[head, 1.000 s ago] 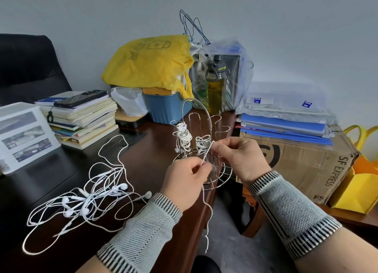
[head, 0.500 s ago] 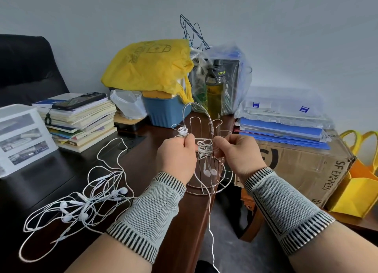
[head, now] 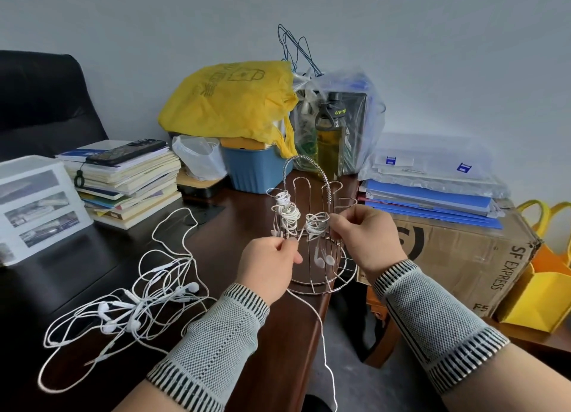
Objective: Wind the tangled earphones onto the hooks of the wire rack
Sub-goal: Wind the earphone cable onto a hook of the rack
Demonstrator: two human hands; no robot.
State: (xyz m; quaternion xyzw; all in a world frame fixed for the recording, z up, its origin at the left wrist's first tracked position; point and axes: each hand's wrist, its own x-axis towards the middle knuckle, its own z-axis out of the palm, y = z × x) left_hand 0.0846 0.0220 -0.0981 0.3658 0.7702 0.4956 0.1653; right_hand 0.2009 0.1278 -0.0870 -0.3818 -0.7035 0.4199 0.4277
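- Two hands in grey knitted cuffs work at the edge of a dark brown wooden desk (head: 256, 223), which spreads out to the left of both hands and under them.
- A brown cardboard shipping box (head: 463, 251) printed with black letters sits just to the right of the right hand, with a pile of blue plastic folders (head: 432, 198) on top of it.
- A yellow plastic bag (head: 234, 102) lies over a blue plastic tub (head: 253, 170), beyond the hands near the wall.
- A stack of books (head: 129, 180) with a dark phone on top stands well to the left of the left hand, farther back on the desk.
- A tangle of white wired earphones (head: 133, 303) is spread on the desk to the left of the left hand, near its cuff.
- The silver wire rack (head: 318, 275) with looped hooks stands upright at the desk edge, between and just beyond the two hands; two of its hooks carry wound white cord, and a pair of earbuds hangs inside it.
- The right hand (head: 367, 235) pinches the wound bundle at one hook between thumb and fingertips.
- The left hand (head: 268, 263) pinches a white earphone cord (head: 321, 334) that runs up to the bundle and hangs below the hand past the desk edge.
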